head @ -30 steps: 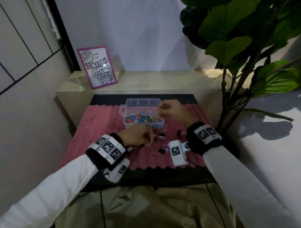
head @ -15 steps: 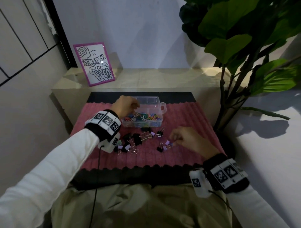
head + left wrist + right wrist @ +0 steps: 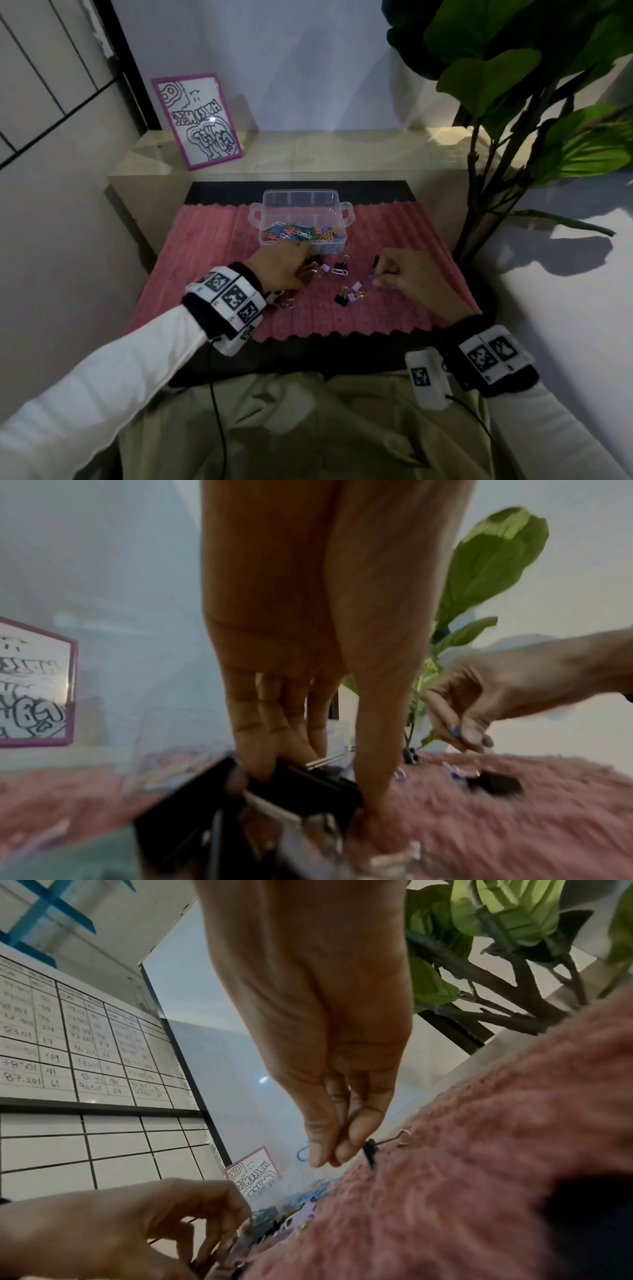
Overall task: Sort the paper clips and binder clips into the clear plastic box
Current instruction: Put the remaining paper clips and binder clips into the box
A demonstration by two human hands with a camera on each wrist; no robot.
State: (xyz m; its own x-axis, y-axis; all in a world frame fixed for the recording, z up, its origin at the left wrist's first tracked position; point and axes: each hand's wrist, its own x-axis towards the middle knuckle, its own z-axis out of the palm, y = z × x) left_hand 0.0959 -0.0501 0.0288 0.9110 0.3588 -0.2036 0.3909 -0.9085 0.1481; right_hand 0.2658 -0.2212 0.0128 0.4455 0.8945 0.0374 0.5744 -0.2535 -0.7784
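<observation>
The clear plastic box [image 3: 344, 209] stands at the far middle of the pink mat [image 3: 205, 267], with coloured paper clips [image 3: 301, 232] in its near compartment. Just in front of it, my left hand [image 3: 305, 263] [image 3: 315, 799] grips a black binder clip [image 3: 301, 780] among a small heap, fingers on top and thumb at the side. My right hand [image 3: 375, 279] [image 3: 329, 1158] pinches a blue paper clip [image 3: 303, 1152] a little above the mat. A black binder clip [image 3: 376, 261] [image 3: 371, 1150] lies by its fingertips.
Between the hands lie a white paper clip [image 3: 339, 271], a black binder clip [image 3: 340, 265] and a black-and-purple cluster [image 3: 349, 296]. A framed drawing [image 3: 197, 120] leans on the ledge behind. A leafy plant [image 3: 496, 85] rises at the right.
My left hand came back from over the box to the binder clips in front of it. My right hand left the box a second ago and now holds a blue paper clip over the mat.
</observation>
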